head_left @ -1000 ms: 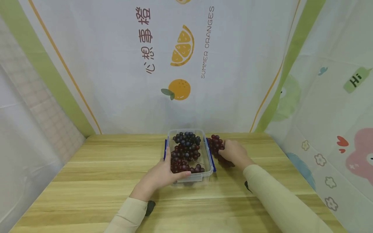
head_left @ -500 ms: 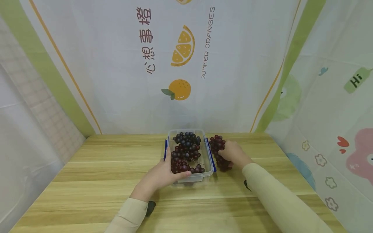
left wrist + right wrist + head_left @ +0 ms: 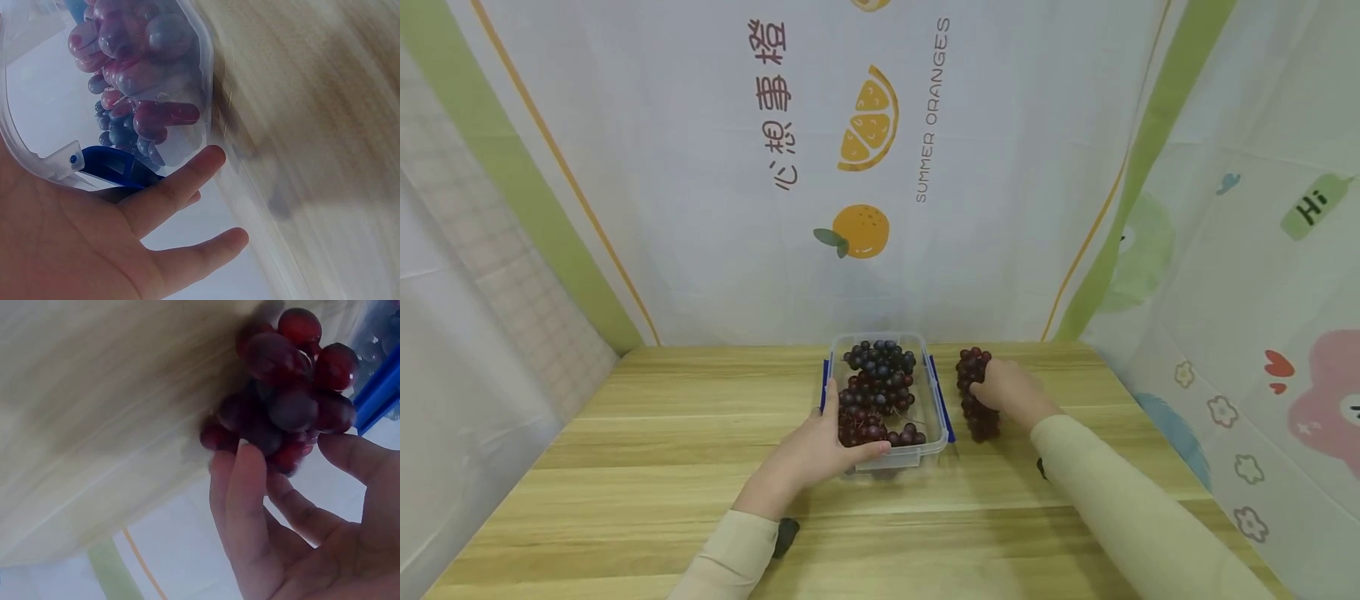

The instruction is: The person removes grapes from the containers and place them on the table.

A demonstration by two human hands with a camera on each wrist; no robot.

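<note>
A clear plastic box with blue side clips stands at the table's middle, holding dark grapes. Against its near left corner rests my left hand, the thumb along the front rim and the index finger along the left side. In the left wrist view, the fingers are straight and spread beside a blue clip. Right of the box, my right hand holds a bunch of red grapes low over the table. Thumb and fingers pinch that bunch in the right wrist view; whether it touches the table I cannot tell.
The wooden table reaches back to a white cloth printed with oranges. Another printed cloth hangs on the right. A blue clip sticks out from the box between it and the red bunch.
My right hand has shifted slightly right with the red grapes, widening the gap to the box. The bunch now hangs straighter, lengthwise beside the box. The left hand has stayed put.
</note>
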